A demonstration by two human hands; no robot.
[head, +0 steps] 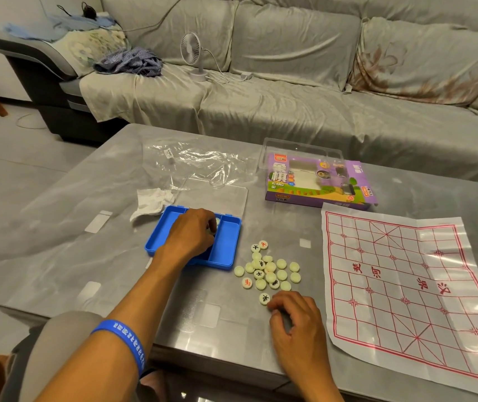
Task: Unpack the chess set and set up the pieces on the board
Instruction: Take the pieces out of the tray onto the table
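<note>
A blue plastic case [226,242] lies open on the grey table. My left hand [191,233] reaches into it, fingers curled round a pale piece that barely shows. Right of the case lies a heap of pale round chess pieces [269,271], some showing black or red characters. My right hand [295,317] rests on the table just below the heap, fingers curled, its fingertips beside a single piece with a black character [264,298]. The paper board [406,285] with red lines lies flat at the right, with no pieces on it.
The purple chess box [319,181] stands behind the board. The clear lid [220,192] of the case, a crumpled plastic bag [197,158] and a white tissue [151,201] lie behind the blue case. A sofa with a small fan [194,53] runs along the far side.
</note>
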